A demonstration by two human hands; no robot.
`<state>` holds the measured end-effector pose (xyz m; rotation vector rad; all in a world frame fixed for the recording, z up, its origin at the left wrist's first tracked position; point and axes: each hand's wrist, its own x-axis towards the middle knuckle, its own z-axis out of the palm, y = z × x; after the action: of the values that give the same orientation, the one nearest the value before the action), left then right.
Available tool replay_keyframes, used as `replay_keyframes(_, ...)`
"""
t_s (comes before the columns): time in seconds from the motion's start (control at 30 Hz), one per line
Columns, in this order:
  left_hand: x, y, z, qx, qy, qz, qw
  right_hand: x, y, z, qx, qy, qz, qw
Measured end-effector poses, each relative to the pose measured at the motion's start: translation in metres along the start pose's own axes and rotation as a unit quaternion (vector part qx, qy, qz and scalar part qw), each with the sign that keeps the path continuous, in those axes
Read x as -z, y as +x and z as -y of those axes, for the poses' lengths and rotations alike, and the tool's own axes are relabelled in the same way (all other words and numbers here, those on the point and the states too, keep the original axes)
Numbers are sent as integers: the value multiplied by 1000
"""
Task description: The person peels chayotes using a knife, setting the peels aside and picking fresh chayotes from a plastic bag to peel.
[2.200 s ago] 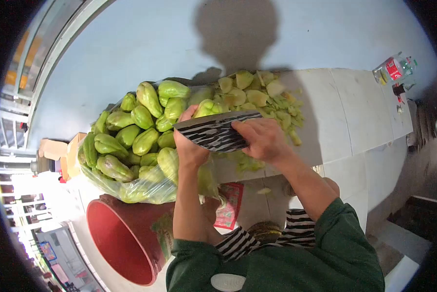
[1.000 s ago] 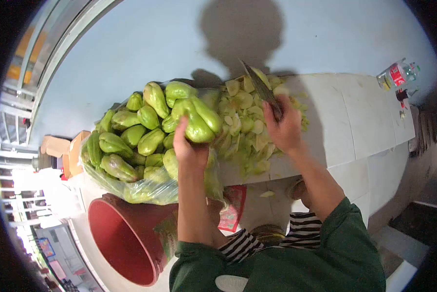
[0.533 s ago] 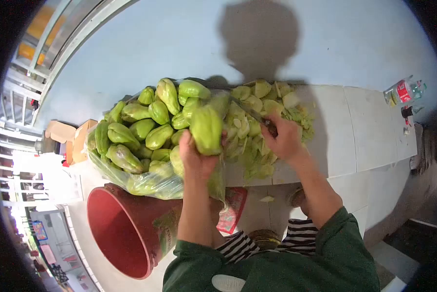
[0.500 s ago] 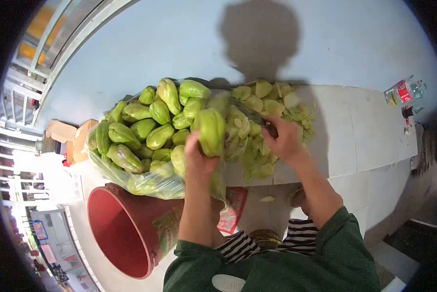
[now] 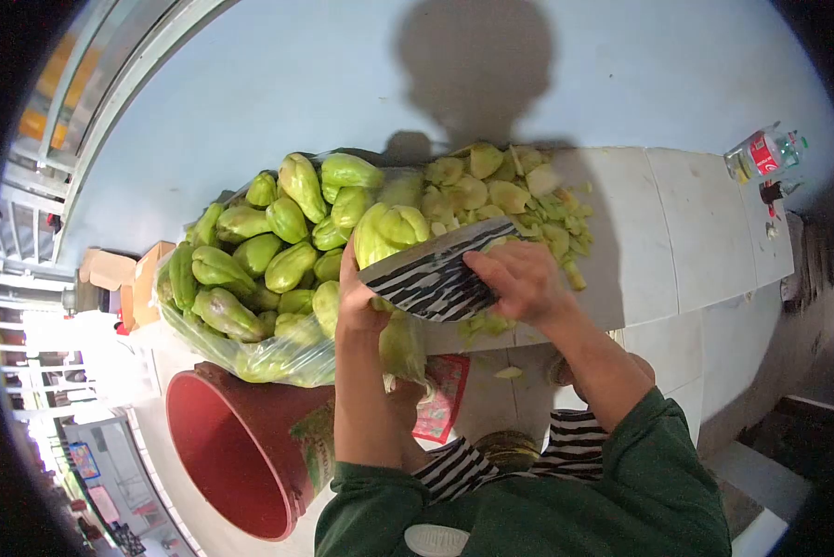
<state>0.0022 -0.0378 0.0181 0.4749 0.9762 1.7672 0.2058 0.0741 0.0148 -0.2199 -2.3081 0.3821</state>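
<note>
My left hand (image 5: 357, 302) is wrapped round a green chayote (image 5: 384, 227) and holds it above the tiled ledge. In my right hand (image 5: 526, 283) is a broad-bladed knife (image 5: 436, 278), its shiny side mirroring dark and light stripes. The blade's tip end lies close against the chayote; whether its edge has entered the flesh is hidden. Left of my hands, whole chayotes (image 5: 289, 266) fill an open clear plastic bag (image 5: 292, 365). Beyond the knife and to its right, cut pale green chayote pieces (image 5: 508, 196) lie in a heap.
Below the bag, a red bucket (image 5: 250, 501) rests on its side. A red patterned packet (image 5: 443, 395) lies near my feet. Plastic bottles, one a red-labelled bottle (image 5: 762, 153), stand at the ledge's right end. A cardboard box (image 5: 148, 283) sits at the left.
The knife has swung from beside the cut pieces leftward to the chayote, its broad side now facing me. The chayote has turned and shifted slightly left in my left hand.
</note>
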Motion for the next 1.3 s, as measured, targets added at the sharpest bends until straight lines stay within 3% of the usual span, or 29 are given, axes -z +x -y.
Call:
replay_keyframes(0.17, -5, -1, 0, 14, -35, -24, 999, 8, 15, 10, 15, -21, -28, 999)
replay_keyframes(0.23, 0, 4, 4, -4, -16, 37, 999, 10, 15, 13, 20, -30, -21, 999)
replay_keyframes(0.27, 0, 0, 8, -12, -32, -1, 999, 10, 15, 14, 27, -39, -14, 999)
replay_keyframes(0.33, 6, 5, 7, -3, -42, 36, 998, 6, 13, 13, 32, -32, -30, 999)
replay_keyframes(0.4, 4, 5, 5, 12, 10, -1, 1000, 7, 12, 11, 38, -27, -45, 998)
replay_keyframes(0.5, -2, 3, -1, 0, 46, 27, 999, 10, 8, 3, 21, -25, -19, 999)
replay_keyframes(0.57, -16, 2, -12, 14, 66, 16, 998, -3, -2, -17, -83, -48, -1, 995)
replay_keyframes(0.6, -19, -2, -15, 22, 46, 17, 999, -1, 1, -15, -82, -68, 32, 994)
replay_keyframes(0.77, -16, -6, -21, 32, -15, 53, 998, 9, 9, 3, -43, -56, -1, 998)
replay_keyframes(0.8, 3, -10, -13, 56, 47, -55, 996, 9, 9, 4, -35, -68, 14, 997)
replay_keyframes(0.83, 11, -7, -4, 35, 81, -34, 996, 8, 10, 3, -34, -66, 15, 997)
replay_keyframes(0.93, 11, -1, -1, 29, 159, 5, 987, 4, 10, -4, -74, 31, 9, 997)
replay_keyframes(1.0, -11, -4, -20, 60, 128, 20, 990, 3, 12, -24, -347, -74, 199, 914)
replay_keyframes(1.03, -16, 0, -25, 57, 130, 27, 989, 4, 13, -28, -347, -78, 191, 915)
replay_keyframes(1.1, -20, 0, -28, -1, 151, 80, 985, 5, 11, -30, -380, 36, 86, 920)
replay_keyframes(1.17, -16, 0, -28, -14, 180, 75, 981, 8, 15, -28, -388, 34, 84, 917)
replay_keyframes(1.23, -20, -3, -30, -66, 97, 23, 993, 7, 17, -27, -397, 36, 73, 914)
replay_keyframes(1.27, -20, -1, -37, -108, 56, 70, 990, 7, 16, -27, -401, 32, 77, 912)
replay_keyframes(1.3, -23, -4, -43, -136, 37, 53, 989, 7, 16, -27, -404, 27, 80, 911)
